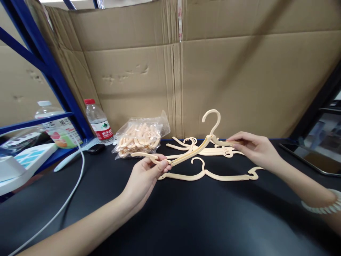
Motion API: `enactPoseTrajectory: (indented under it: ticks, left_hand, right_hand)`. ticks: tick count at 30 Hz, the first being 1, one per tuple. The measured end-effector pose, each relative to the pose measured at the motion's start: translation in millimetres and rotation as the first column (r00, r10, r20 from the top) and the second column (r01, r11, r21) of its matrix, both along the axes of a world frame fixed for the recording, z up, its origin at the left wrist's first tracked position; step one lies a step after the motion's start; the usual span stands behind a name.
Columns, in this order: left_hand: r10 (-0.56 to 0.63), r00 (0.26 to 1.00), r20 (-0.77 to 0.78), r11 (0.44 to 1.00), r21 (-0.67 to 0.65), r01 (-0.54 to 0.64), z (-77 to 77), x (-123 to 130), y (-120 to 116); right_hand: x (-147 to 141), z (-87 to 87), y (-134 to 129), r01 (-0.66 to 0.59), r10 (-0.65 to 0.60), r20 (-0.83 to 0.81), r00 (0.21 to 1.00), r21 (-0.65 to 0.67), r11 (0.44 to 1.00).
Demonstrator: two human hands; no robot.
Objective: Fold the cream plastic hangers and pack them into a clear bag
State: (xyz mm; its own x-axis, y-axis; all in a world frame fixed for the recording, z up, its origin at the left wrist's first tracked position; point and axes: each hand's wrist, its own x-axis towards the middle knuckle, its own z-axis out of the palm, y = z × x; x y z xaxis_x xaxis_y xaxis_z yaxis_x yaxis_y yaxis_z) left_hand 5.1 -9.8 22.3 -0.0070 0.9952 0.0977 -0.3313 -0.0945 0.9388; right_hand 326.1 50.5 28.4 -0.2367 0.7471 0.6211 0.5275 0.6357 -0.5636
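A cream plastic clothes hanger (pixel 192 153) is held up above the table between my two hands, its hook pointing upward. My left hand (pixel 145 176) pinches its left end, where a curved end piece sticks out to the left. On the right arm of the hanger, my right hand (pixel 253 147) is closed with thumb and fingers; part of that arm is hidden by the fingers. Below it, a second hanger (pixel 226 177) lies flat on the black table. Several more cream hangers (pixel 210 151) lie in a pile behind.
A clear plastic bag (pixel 138 137) of cream hanger parts stands at the back, beside a red-capped water bottle (pixel 99 122). Left of these are a hairbrush (pixel 76 155), a dark mouse-like object (pixel 96 149) and a white cable (pixel 80 177). A tablet-like device (pixel 311 159) lies right. Cardboard (pixel 239 71) walls the back.
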Motion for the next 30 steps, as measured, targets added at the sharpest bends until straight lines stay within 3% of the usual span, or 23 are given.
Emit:
enactPoseTrajectory:
  ticks: [11,21,30]
  left_hand:
    - [-0.118,0.993,-0.013,0.991,0.064,0.118,-1.4,1.4,-1.1]
    - [-0.249,0.968,0.032,0.968,-0.021,0.25,0.8,2.1,-6.3]
    - [-0.289,0.955,0.062,0.957,-0.02,0.291,0.9,2.2,-3.5]
  right_hand:
    - [-1.2,0.2,-2.7,-0.012,0.015,-0.045,0.999,0.057,0.998]
    - [-3.9,1.4,-5.2,-0.02,0.026,-0.049,0.998,0.105,0.994]
    - [-3.9,0.9,-5.3,0.019,-0.011,-0.067,0.998,0.114,0.993]
